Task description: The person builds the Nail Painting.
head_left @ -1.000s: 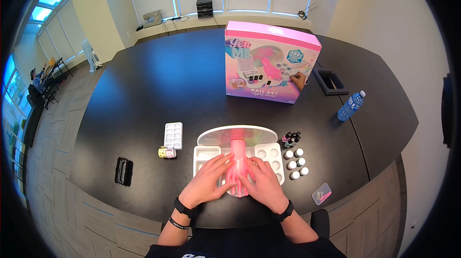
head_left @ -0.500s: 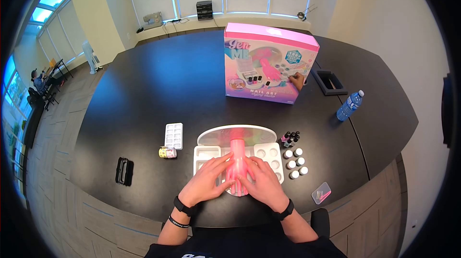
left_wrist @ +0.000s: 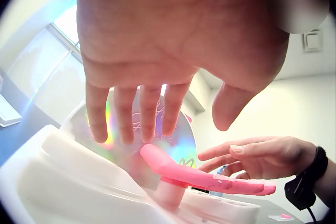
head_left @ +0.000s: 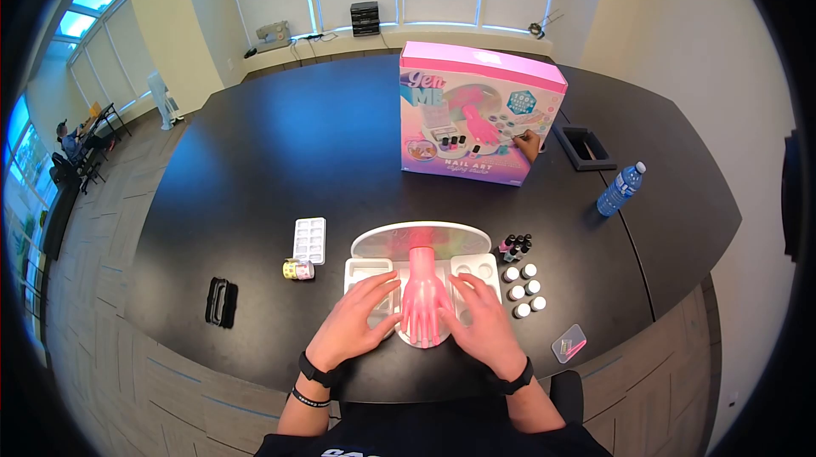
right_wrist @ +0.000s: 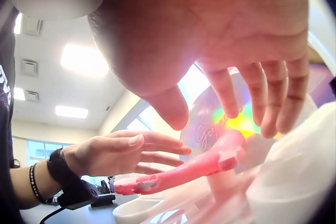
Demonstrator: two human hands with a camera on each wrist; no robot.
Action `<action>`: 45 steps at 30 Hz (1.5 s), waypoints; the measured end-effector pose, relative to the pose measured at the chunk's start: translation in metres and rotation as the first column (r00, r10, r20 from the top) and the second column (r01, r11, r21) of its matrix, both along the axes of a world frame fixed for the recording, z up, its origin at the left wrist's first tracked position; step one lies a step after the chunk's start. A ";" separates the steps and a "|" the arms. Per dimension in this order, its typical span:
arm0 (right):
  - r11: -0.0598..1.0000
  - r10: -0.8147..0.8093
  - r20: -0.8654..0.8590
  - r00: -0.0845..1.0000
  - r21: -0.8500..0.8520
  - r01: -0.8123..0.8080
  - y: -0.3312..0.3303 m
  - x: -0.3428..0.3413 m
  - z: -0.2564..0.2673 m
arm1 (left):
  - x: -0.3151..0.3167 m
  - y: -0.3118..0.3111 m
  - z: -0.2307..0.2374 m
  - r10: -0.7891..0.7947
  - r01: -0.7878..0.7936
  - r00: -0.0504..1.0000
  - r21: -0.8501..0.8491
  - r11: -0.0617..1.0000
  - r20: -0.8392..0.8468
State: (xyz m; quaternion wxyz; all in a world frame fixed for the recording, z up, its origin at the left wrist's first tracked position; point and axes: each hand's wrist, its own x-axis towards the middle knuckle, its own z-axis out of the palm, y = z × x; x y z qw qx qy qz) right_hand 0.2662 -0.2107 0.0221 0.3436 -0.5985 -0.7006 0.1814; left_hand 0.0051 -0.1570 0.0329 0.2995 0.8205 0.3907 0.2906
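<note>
Left hand (head_left: 350, 327) and right hand (head_left: 488, 329) moved apart, each grip spread, pink model hand (head_left: 422, 294) between them

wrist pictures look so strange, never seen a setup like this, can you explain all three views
There is no machine here, just a person's bare hands. The wide picture is taken from the head, looking down; the two close ones from each wrist, so a palm fills the top of each.

The left hand and right hand are open on either side of a pink model hand, holding nothing. It sits at a white tray with a shiny panel behind.

Also on the table: a box, a water bottle, dark-capped bottles, white-capped bottles, a small white palette, rolls, a clear case and a black item I cannot identify.
</note>
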 end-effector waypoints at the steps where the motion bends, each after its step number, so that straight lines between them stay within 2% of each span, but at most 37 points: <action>1: 0.999 -0.019 0.011 1.000 0.027 0.018 0.000 0.004 0.000 | -0.003 -0.001 0.001 0.030 -0.031 1.000 0.025 0.999 0.008; 6: 0.995 -0.081 -0.004 0.997 0.059 0.081 -0.003 0.026 0.002 | -0.019 -0.002 0.007 0.145 -0.148 0.989 0.098 0.984 0.043; 14: 0.970 -0.242 -0.066 0.968 -0.029 0.241 -0.006 0.061 0.012 | -0.069 0.015 0.008 0.377 -0.376 0.926 0.163 0.912 0.024; 17: 0.948 -0.315 -0.065 0.947 0.020 0.317 -0.008 0.076 0.008 | -0.087 0.026 0.011 0.427 -0.417 0.904 0.179 0.891 -0.020; 19: 0.943 -0.323 -0.014 0.946 0.076 0.323 -0.009 0.087 0.006 | -0.097 0.040 0.011 0.477 -0.434 0.869 0.257 0.864 -0.136; 20: 0.936 -0.333 0.038 0.942 0.132 0.326 -0.010 0.093 0.004 | -0.101 0.047 0.013 0.477 -0.434 0.868 0.258 0.863 -0.137; 22: 0.927 -0.348 0.031 0.937 0.157 0.339 -0.012 0.099 0.003 | -0.106 0.062 0.018 0.474 -0.406 0.849 0.286 0.868 -0.233; 28: 0.905 -0.417 0.013 0.909 0.093 0.414 -0.019 0.107 0.017 | -0.111 0.120 -0.005 0.493 -0.399 0.766 0.297 0.868 -0.412; 30: 0.902 -0.426 0.037 0.904 0.091 0.421 -0.021 0.108 0.017 | -0.104 0.137 -0.015 0.502 -0.464 0.684 0.215 0.859 -0.529; 32: 0.905 -0.420 0.046 0.906 0.088 0.416 -0.024 0.108 0.020 | -0.103 0.154 -0.028 0.497 -0.461 0.658 0.218 0.860 -0.566; 35: 0.906 -0.418 0.050 0.907 0.094 0.413 -0.027 0.109 0.018 | -0.090 0.168 -0.030 0.424 -0.544 0.554 0.074 0.836 -0.716; 45: 0.913 -0.402 0.042 0.915 0.101 0.396 -0.024 0.108 0.013 | -0.090 0.189 -0.057 0.364 -0.591 0.523 -0.019 0.807 -0.771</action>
